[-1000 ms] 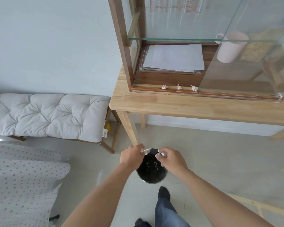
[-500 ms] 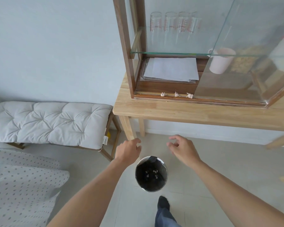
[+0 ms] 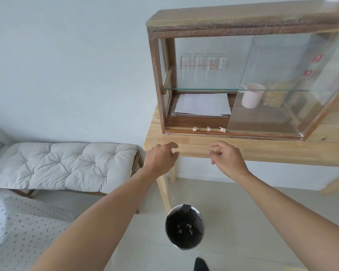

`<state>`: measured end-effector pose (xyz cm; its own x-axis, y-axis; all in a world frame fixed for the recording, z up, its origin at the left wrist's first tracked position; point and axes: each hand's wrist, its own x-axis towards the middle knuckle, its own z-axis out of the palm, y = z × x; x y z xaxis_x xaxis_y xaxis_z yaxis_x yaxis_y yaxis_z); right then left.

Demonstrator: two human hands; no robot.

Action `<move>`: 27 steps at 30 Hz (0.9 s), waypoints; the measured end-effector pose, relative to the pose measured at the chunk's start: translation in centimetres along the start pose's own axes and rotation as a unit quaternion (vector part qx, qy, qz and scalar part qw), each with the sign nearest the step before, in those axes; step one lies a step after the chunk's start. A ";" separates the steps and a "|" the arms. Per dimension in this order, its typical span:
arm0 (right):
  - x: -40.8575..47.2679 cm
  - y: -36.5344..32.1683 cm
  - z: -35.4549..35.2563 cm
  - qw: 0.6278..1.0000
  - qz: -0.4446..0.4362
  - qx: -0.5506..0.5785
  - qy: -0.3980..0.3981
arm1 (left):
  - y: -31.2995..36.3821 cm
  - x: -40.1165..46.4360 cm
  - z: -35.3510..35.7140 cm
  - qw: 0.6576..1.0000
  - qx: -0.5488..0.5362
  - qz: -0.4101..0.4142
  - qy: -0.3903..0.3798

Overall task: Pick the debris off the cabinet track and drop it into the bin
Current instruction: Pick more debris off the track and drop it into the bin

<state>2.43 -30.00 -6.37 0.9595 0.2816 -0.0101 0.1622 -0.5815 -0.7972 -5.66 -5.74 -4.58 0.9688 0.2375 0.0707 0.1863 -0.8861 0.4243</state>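
Pale wall and pale floor fill most of the view, with a soft grey bench [image 3: 63, 165] on the left and a wooden table [image 3: 262, 151] on the right. On the table stands a wooden cabinet [image 3: 157, 79] with a glass door slid partly to the right, so its left side is open. Down on the floor, near the person's foot, sits the round bin [image 3: 185, 226] with a black bag in it — a few small bits already lie at the bottom. A moment ago both hands were down at the bin's rim; now they have come up to the table's near edge. The left hand [image 3: 160, 159] is loose and holds nothing, and the right hand [image 3: 228, 160] is loose and empty too, fingers a little curled. That looks like a trip back for more. Three little crumpled scraps [image 3: 209, 129] wait in a row on the cabinet track [image 3: 186, 131], just beyond the hands — so the job is only partly done, and each scraps needs a careful pinch.
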 end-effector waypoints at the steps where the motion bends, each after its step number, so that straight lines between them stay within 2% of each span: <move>1: 0.6 -0.3 -0.2 1.000 0.000 0.001 0.005 | 0.4 0.5 -0.1 1.000 -0.002 0.002 0.001; 10: 6.5 -0.1 -0.7 1.000 0.012 0.010 -0.003 | 3.5 6.6 1.2 1.000 -0.016 0.000 -0.006; 15: 9.1 0.5 -1.0 0.999 0.023 -0.035 -0.018 | 5.1 9.9 3.2 0.999 -0.038 -0.002 0.018; 20: 11.3 0.8 -0.4 0.998 0.037 -0.052 -0.027 | 5.7 12.3 4.8 0.999 -0.041 -0.029 0.000; 27: 11.5 1.2 0.7 0.998 0.034 -0.037 0.023 | 5.0 12.2 5.9 0.996 -0.062 -0.044 0.040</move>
<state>13.50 -26.92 -7.83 0.9783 0.2043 -0.0337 0.1108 -0.6540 -0.7484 8.06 -9.58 -6.89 0.9324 0.3480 0.0975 0.2441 -0.8054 0.5402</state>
